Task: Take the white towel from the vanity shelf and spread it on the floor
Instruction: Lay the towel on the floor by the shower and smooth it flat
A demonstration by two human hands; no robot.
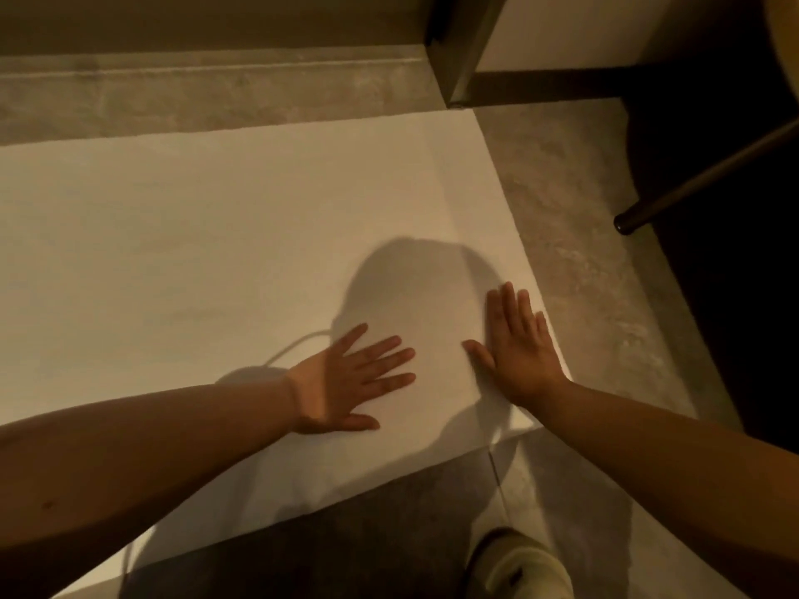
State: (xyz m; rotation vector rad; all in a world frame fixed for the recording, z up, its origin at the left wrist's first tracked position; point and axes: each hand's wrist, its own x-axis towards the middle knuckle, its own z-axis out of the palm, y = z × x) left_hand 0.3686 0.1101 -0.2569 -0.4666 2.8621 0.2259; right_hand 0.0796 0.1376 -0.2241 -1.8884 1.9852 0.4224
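Observation:
The white towel [207,235] lies flat and unfolded on the grey floor, filling the left and middle of the view. My left hand [350,378] presses on it palm down with fingers spread, near its front edge. My right hand [519,343] lies flat on the towel too, fingers straight, close to its right edge. A fold line runs down the towel near that edge. My head's shadow falls between the hands.
Grey stone floor [583,270] surrounds the towel. A dark vanity frame leg [458,80] stands at the towel's far right corner. A slanted dark stool leg [627,222] rests on the floor at right. My shoe [519,564] is at the bottom.

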